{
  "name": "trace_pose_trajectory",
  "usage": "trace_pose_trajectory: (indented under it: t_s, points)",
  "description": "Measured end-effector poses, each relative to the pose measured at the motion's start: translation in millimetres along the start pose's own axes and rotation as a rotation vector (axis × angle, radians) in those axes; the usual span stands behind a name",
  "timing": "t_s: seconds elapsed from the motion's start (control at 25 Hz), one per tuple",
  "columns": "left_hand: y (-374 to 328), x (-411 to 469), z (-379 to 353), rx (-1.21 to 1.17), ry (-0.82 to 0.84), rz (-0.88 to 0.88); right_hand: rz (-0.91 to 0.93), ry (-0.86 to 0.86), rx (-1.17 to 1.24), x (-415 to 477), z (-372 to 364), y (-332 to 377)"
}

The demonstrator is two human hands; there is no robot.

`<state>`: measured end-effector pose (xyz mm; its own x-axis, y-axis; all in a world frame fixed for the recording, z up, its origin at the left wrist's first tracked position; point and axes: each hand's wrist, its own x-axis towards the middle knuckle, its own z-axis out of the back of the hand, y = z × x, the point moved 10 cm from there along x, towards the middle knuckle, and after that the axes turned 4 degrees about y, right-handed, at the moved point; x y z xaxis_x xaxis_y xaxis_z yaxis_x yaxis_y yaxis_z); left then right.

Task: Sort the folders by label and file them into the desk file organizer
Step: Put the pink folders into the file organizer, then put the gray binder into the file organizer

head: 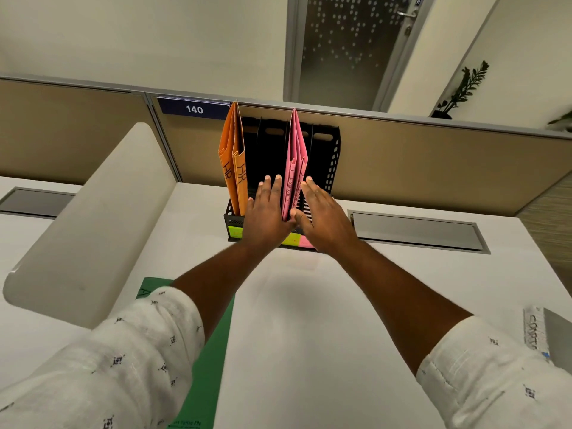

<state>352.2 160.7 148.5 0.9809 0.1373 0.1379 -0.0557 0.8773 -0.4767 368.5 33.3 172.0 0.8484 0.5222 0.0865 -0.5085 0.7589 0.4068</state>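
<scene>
A black desk file organizer (332, 156) stands against the partition at the back of the desk. Two orange folders (232, 168) marked "HR" stand upright in its leftmost slot. Pink folders (294, 168) stand in a slot right of the middle. My left hand (266, 212) lies flat with straight fingers against the left side of the pink folders. On their right side my right hand (325, 218) presses with straight fingers, its thumb at their front edge. A green folder (213, 360) lies flat on the desk under my left forearm. Coloured sticky labels (295, 239) sit on the organizer's front lip.
A white curved divider (93, 224) rises at the left. Grey cable trays (414, 232) are set into the desk at right and far left. A partition with a "140" sign (194, 109) runs behind. Papers (538, 332) lie at the right edge.
</scene>
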Motion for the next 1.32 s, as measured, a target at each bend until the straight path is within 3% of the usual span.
trace_pose_trajectory:
  t_s: [0.2,0.68,1.04,1.32]
  points:
    - [10.5,-81.8,-40.5,0.019,0.084,-0.001,-0.051,0.024,0.029,-79.4,-45.3,-9.6]
    - [-10.5,-220.3,-145.0,0.071,0.366,-0.057,-0.401,0.13,0.023,-270.9,-120.0,-92.5]
    - [-127.2,-247.3,-219.9,0.054,0.441,-0.05,-0.458,0.06,0.064,-372.6,-75.2,-199.8]
    - [-258.5,-280.6,-314.7,0.063,0.522,-0.081,-0.521,0.005,0.119,-460.4,-25.5,-328.1]
